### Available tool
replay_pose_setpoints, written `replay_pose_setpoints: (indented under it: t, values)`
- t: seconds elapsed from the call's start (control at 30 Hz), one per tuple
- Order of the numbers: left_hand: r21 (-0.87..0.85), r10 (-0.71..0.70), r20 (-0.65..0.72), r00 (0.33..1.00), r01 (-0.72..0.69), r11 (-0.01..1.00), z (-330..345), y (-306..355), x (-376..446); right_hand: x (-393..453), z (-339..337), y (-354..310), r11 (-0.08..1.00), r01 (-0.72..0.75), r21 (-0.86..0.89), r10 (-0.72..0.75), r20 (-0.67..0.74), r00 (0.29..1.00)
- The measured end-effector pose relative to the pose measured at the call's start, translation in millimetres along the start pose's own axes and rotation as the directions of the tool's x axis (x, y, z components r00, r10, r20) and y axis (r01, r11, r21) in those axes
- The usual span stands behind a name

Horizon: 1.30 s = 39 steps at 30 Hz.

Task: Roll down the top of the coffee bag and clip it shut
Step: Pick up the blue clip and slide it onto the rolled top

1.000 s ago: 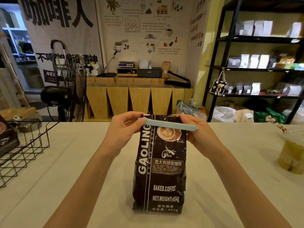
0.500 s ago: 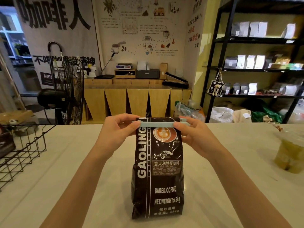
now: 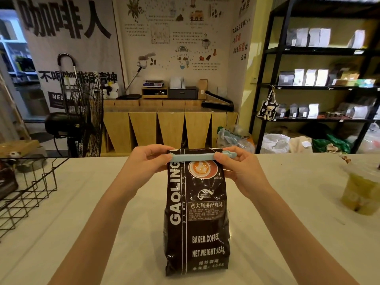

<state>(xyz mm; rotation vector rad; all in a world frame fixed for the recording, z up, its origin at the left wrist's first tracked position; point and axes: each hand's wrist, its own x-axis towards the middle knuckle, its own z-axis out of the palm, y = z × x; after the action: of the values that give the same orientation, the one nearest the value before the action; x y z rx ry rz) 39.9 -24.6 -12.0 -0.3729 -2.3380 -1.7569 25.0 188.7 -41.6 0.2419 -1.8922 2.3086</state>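
A wire basket (image 3: 30, 194) is sitting left on the pale counter (image 3: 287, 223) in a coffee shop. The left hand (image 3: 147, 163) and right hand (image 3: 239, 171) are pinching the blue clip (image 3: 197, 156) across the upright coffee bag (image 3: 196, 219), reading "GAOLING BAKED.COFFEE NET.WEIGHT:454g".

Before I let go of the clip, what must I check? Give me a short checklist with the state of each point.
1. Bag stands upright on the table: ok.
2. Clip lies level across the bag's top: ok.
3. Clip spans the full width, both ends past the edges: ok.
4. Left hand and right hand pinch the clip's ends: ok.
5. Clip latched at its right end: cannot tell, fingers cover it.
6. Top rolled down tightly under the clip: cannot tell.
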Motion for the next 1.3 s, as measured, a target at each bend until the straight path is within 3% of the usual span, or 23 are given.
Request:
replay_pose_setpoints:
  t: [0.03, 0.1, 0.2, 0.3, 0.4, 0.43, 0.53, 0.63, 0.8, 1.03, 1.3]
  values:
    - [0.067, 0.021, -0.014, 1.0, -0.02, 0.998, 1, 1, -1, 0, 0, -1, 1.0, 0.002, 0.007, -0.002, 0.004, 1.0]
    - [0.355, 0.176, -0.065, 0.982, -0.142, 0.924, 7, 2, -3, 0, 1, -2, 1.0, 0.005, 0.012, -0.005, 0.016, 1.0]
    - [0.575, 0.403, 0.058, 0.913, -0.36, 0.735, 23, 10, -7, -2, 2, -4, 1.0, 0.014, 0.008, -0.014, 0.04, 0.999]
    - [0.746, 0.315, 0.254, 0.915, -0.392, 0.538, 39, 19, 0, -3, 1, -4, 0.999, 0.032, 0.005, -0.032, 0.049, 0.998]
    - [0.858, 0.216, 0.303, 0.928, -0.364, 0.362, 45, 27, 11, -4, 1, -5, 0.999, 0.046, -0.008, -0.046, 0.059, 0.997]
    - [0.847, 0.221, 0.324, 0.92, -0.386, 0.365, 46, 30, 14, -4, 1, -5, 0.999, 0.054, -0.005, -0.054, 0.067, 0.996]
    - [0.74, 0.23, 0.375, 0.898, -0.439, 0.509, 45, 35, 15, -6, 2, -6, 0.997, 0.075, 0.005, -0.075, 0.066, 0.995]
    - [0.707, 0.239, 0.351, 0.905, -0.424, 0.567, 42, 36, 15, -8, 3, -6, 0.991, 0.119, -0.059, -0.116, 0.066, 0.991]
    - [0.695, 0.202, 0.308, 0.93, -0.365, 0.619, 39, 37, 14, -12, -6, -11, 0.977, 0.161, -0.142, -0.131, 0.201, 0.971]
    - [0.637, 0.14, 0.312, 0.94, -0.315, 0.704, 39, 46, 11, -12, -18, -17, 0.94, 0.194, -0.28, -0.122, 0.255, 0.959]
    - [0.639, 0.123, 0.257, 0.959, -0.264, 0.723, 39, 44, 12, -12, -6, -9, 0.923, 0.304, -0.235, -0.268, 0.172, 0.948]
